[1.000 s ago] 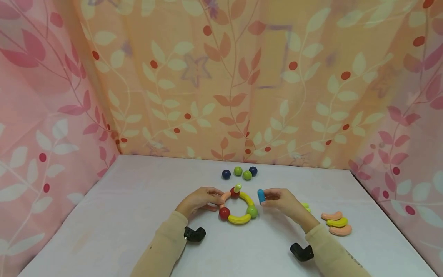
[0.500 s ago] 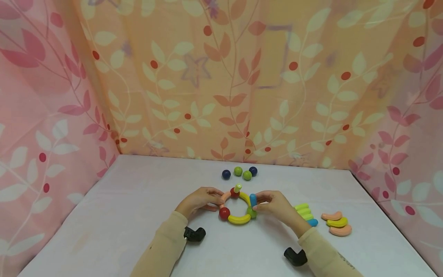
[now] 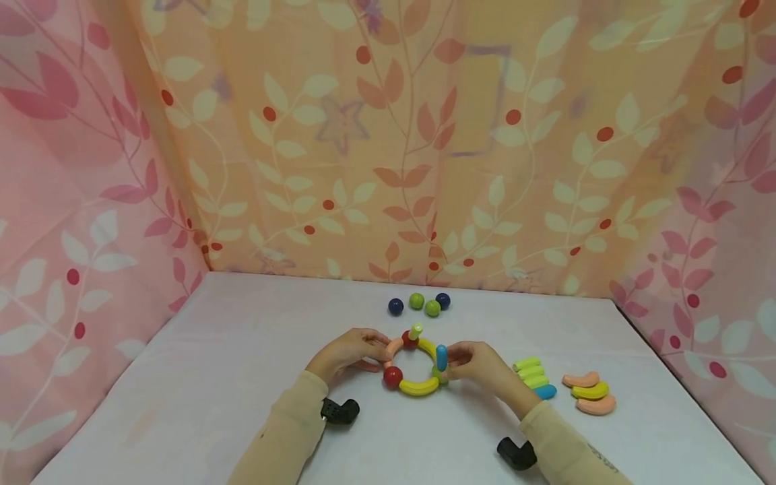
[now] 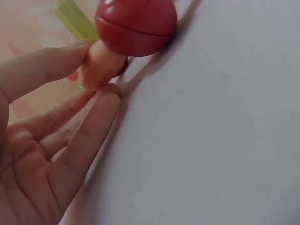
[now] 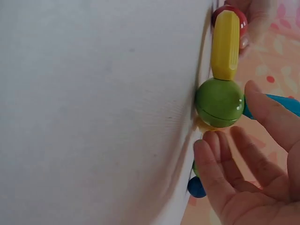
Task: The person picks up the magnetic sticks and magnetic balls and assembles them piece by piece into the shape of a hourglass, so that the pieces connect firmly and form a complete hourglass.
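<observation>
A ring of coloured balls and curved rods lies mid-table. My left hand (image 3: 359, 351) pinches its orange curved rod (image 4: 102, 65) between thumb and fingers, beside a red ball (image 4: 136, 28). On the ring's right side, my right hand (image 3: 479, 364) has its thumb and fingers around the green ball (image 5: 219, 102). A short blue rod (image 3: 441, 357) stands up from that ball, its base partly behind the thumb in the right wrist view. Two yellow curved rods meet at the green ball; the near one (image 3: 419, 387) shows fully. A light green rod (image 3: 415, 331) sticks up from the far red ball (image 3: 409, 341).
Two dark blue balls (image 3: 396, 307) and two green balls (image 3: 416, 300) sit behind the ring. To the right lie light green rods (image 3: 529, 371), a blue rod (image 3: 545, 391) and three curved rods (image 3: 589, 391). Patterned cloth (image 3: 303, 168) hangs around the table (image 3: 212, 391).
My right hand has brought the blue rod left to the green ball and shifted lower, its thumb now over the ball's side. The left hand has stayed on the orange rod.
</observation>
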`<act>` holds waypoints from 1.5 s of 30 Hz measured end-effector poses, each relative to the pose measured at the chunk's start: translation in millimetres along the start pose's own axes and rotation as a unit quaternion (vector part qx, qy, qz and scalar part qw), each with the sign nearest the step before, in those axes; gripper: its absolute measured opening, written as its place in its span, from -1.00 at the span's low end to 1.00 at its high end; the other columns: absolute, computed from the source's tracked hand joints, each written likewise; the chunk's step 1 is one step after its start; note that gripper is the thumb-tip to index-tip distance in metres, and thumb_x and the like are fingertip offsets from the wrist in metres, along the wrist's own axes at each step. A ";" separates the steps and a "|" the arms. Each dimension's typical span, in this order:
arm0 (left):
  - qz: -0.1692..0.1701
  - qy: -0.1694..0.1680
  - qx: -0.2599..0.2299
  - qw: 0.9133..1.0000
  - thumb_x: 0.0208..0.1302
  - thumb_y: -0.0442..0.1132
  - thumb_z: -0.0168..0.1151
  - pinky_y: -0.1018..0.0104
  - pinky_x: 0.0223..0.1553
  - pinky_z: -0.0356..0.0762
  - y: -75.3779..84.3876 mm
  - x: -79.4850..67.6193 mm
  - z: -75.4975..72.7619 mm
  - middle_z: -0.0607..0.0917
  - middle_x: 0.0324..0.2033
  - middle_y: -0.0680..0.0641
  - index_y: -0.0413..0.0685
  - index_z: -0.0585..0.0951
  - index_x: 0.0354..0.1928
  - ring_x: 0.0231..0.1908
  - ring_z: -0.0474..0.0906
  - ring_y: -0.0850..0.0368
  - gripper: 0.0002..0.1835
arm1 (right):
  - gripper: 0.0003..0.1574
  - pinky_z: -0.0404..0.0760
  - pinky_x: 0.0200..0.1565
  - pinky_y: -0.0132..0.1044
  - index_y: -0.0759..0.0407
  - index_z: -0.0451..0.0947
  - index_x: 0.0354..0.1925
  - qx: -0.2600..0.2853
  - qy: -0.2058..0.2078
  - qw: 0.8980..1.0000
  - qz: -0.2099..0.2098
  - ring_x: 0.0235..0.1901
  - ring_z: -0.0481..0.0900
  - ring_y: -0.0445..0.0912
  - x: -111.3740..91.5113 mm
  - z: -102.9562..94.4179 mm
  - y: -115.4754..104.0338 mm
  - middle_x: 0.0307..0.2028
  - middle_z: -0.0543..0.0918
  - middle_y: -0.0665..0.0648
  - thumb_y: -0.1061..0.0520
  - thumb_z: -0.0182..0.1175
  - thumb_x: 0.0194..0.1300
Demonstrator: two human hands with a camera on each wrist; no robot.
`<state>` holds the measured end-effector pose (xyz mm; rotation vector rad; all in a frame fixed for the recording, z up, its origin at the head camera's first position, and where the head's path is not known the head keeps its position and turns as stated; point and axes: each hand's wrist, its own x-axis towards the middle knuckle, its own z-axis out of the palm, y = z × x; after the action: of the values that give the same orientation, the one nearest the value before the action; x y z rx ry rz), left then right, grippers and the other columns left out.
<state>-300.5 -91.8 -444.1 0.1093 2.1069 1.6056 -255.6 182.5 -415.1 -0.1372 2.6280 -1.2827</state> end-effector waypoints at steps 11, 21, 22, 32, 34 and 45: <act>0.025 0.007 0.014 1.000 0.19 -0.27 0.42 0.29 -0.17 0.72 6.2 -0.4 4.4 0.70 -0.09 -0.14 -0.25 0.56 0.14 -0.30 0.66 0.16 -0.52 | -0.55 0.70 -0.08 -0.21 0.23 0.67 -0.04 -0.014 -0.005 0.999 0.032 -0.17 0.61 -0.12 7.8 -3.2 1.8 -0.14 0.74 0.08 0.15 0.50 0.08; 0.015 0.017 0.047 0.999 0.15 -0.26 0.46 0.22 -0.05 0.68 10.7 -1.8 4.6 0.69 -0.05 -0.14 -0.20 0.48 0.24 -0.25 0.69 0.15 -0.39 | -0.56 0.73 -0.12 -0.26 0.27 0.65 -0.01 0.028 0.000 0.997 0.066 -0.26 0.64 -0.15 16.7 -7.6 3.0 -0.17 0.73 0.12 0.19 0.46 0.13; 0.022 0.020 0.043 0.999 0.16 -0.27 0.45 0.19 -0.03 0.68 10.7 -1.3 4.8 0.68 -0.02 -0.15 -0.20 0.48 0.25 -0.20 0.69 0.13 -0.39 | -0.56 0.73 -0.12 -0.25 0.27 0.65 0.00 0.030 -0.002 0.997 0.067 -0.28 0.64 -0.15 16.0 -7.9 3.2 -0.18 0.73 0.11 0.19 0.46 0.14; 0.013 -0.013 0.070 0.997 0.14 -0.31 0.46 0.34 -0.19 0.69 12.7 -2.7 5.8 0.64 -0.11 -0.12 -0.18 0.55 0.12 -0.32 0.63 0.16 -0.51 | -0.65 0.73 -0.06 -0.22 0.26 0.67 -0.05 0.029 0.014 0.998 0.056 -0.24 0.65 -0.13 16.4 -8.3 3.9 -0.15 0.73 0.13 0.17 0.42 0.19; 0.017 -0.012 0.056 0.998 0.16 -0.31 0.44 0.36 -0.23 0.70 12.6 -2.5 6.8 0.62 -0.10 -0.13 -0.18 0.53 0.16 -0.35 0.63 0.17 -0.49 | -0.64 0.73 -0.07 -0.23 0.24 0.68 -0.04 0.021 0.018 0.998 0.054 -0.23 0.65 -0.12 15.8 -11.8 4.6 -0.14 0.74 0.13 0.15 0.41 0.19; 0.038 0.028 0.068 0.997 0.20 -0.28 0.42 0.35 -0.28 0.69 10.1 0.5 12.9 0.62 -0.10 -0.15 -0.13 0.62 0.08 -0.30 0.62 0.16 -0.61 | -0.45 0.55 0.19 0.05 0.22 0.62 0.12 -0.007 0.037 0.998 0.047 0.02 0.63 -0.02 2.4 -64.3 21.9 0.06 0.71 0.22 0.01 0.41 0.22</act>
<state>-297.8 -77.1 -437.4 0.1933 2.2788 1.5237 -272.6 245.0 -394.2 0.0316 2.6700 -1.2629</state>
